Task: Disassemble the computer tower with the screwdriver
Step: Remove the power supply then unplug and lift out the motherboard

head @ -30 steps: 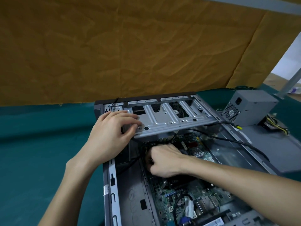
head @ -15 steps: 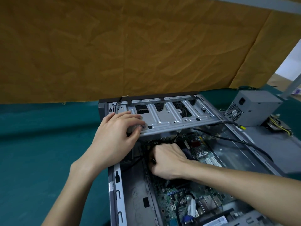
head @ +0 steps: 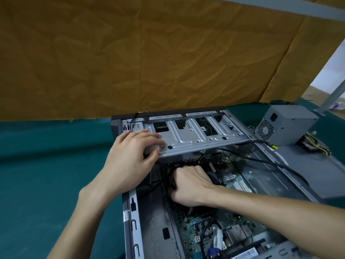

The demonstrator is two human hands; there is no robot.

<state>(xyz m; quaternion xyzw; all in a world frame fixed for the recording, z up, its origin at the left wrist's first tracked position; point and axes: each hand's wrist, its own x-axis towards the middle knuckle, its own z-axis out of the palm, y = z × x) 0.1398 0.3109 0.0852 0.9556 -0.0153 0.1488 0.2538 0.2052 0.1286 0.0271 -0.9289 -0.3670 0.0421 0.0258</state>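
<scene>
The left hand (head: 130, 156) is held forward with fingers bent and thumb pinched toward them, while the right hand (head: 188, 186) is curled into a fist, knuckles up, its forearm stretched in from the right.

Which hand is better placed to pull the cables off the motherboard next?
Right. The right hand is already fisted down among the black cables over the motherboard. The left hand grips the drive cage, apparently steadying it.
</scene>
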